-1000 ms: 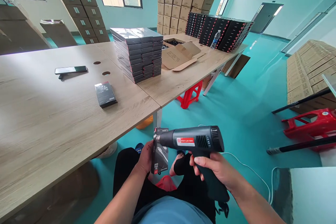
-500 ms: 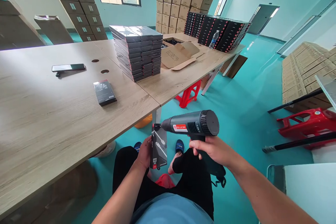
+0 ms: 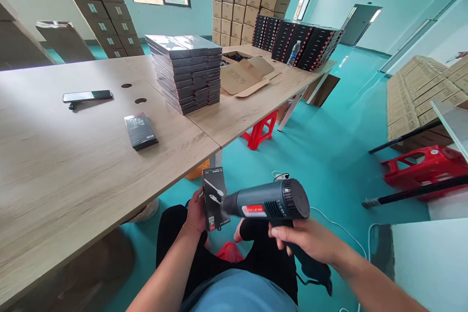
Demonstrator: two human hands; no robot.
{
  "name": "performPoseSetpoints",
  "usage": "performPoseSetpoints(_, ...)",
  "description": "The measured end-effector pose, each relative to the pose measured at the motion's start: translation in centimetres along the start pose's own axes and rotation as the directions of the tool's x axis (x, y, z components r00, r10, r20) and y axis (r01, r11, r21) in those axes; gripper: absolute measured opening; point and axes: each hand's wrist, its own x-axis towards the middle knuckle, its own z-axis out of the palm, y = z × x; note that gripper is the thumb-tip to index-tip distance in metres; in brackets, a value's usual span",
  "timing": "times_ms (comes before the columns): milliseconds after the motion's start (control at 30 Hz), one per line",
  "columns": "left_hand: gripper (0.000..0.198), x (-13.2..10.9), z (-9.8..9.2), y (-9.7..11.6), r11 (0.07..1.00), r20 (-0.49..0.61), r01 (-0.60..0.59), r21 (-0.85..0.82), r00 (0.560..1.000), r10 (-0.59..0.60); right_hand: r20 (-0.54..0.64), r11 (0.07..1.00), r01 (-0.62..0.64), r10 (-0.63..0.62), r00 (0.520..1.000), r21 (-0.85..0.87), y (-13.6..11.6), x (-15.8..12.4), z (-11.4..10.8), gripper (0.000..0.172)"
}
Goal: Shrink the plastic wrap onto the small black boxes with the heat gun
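From my head view, my left grip (image 3: 195, 214) closes around a black box (image 3: 214, 198), held upright over my lap. My right grip (image 3: 305, 241) wraps the handle of a heat gun (image 3: 270, 202), its nozzle just beside the box. The worktop (image 3: 73, 156) on my left carries a second box (image 3: 141, 131) and a tall stack (image 3: 185, 74).

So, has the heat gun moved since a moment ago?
Yes. Against the table corner, the heat gun sits lower than it did half a second ago, its nozzle now in front of the box in the left hand.
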Motion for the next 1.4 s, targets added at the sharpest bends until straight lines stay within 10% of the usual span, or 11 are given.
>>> performPoseSetpoints(300,0.038,-0.1,-0.8,0.0,0.999,0.123,0.034,-0.006,0.992,-0.033,-0.150,0.933,-0.014,0.073,0.986,0.359,2.3,0.0,0.5,0.028)
performPoseSetpoints(600,0.023,0.1,-1.1,-0.9,0.998,0.161,0.031,0.048,0.986,-0.038,-0.253,0.612,0.071,0.217,0.943,0.788,2.8,1.5,-1.2,0.018)
performPoseSetpoints(900,0.020,-0.2,-0.9,-1.4,0.995,0.098,0.052,0.085,0.993,-0.060,-0.211,0.856,0.135,-0.031,0.977,0.499,0.1,2.2,0.3,0.028)
performPoseSetpoints(1400,0.023,0.1,-1.3,-0.8,0.996,0.117,0.024,0.089,0.993,-0.034,-0.173,0.974,-0.003,0.043,0.984,0.227,-1.2,2.2,-1.8,0.025)
